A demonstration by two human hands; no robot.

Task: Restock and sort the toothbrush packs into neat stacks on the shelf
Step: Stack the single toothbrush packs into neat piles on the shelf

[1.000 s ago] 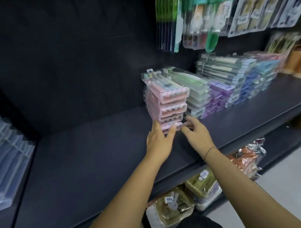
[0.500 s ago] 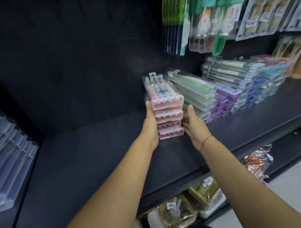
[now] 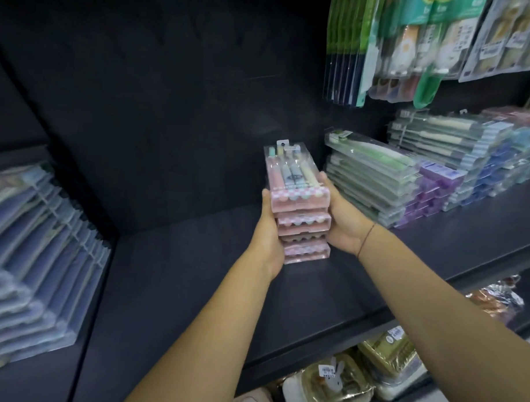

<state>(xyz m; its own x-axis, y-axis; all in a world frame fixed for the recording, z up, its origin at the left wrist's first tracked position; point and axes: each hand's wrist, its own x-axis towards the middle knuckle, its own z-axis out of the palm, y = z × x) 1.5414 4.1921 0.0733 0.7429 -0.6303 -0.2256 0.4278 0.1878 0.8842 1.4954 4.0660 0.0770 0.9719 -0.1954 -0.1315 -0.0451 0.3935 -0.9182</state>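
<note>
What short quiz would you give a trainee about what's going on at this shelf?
1. True or false: the left hand and the right hand press on opposite sides of the pink stack.
2. Pick one: what stands just right of the pink stack? A the green stack; B an orange stack; C a red stack.
3. Fill in: on the far side of the green stack lies a ____ stack.

Key: 1 true. 2 A. 3 purple, the purple stack.
</note>
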